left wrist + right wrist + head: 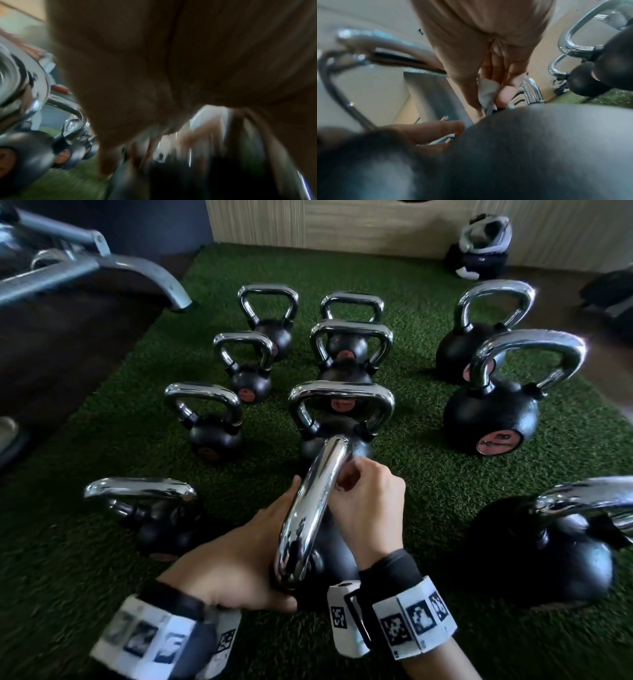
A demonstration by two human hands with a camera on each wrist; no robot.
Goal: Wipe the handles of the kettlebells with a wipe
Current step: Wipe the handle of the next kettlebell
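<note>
One kettlebell (329, 546) is under my hands at this moment, the nearest in the middle column, standing on the green turf (428, 474) with its chrome handle (310, 508) running away from me. My right hand (366, 505) is curled against the right side of that handle near its far bend, and the right wrist view shows a small crumpled white wipe (488, 89) pinched between its thumb and fingers, close to the chrome. My left hand (239, 556) lies along the handle's left side with the fingers reaching forward and the thumb at the near end; I take it to be steadying the bell, but whether those fingers wrap the metal or only press on it I cannot tell, since the left wrist view is mostly blurred palm.

How far along am I? I count about ten other kettlebells (489, 419) spread over the turf ahead and to both sides, all with bright chrome handles. Nothing in their shine tells a wiped handle from an unwiped one, so I cannot say how many are finished. My judgement is that this handle is mid-wipe, with its far bend getting attention now, and that the rest of its loop may need a pass before I move to a neighbour.
</note>
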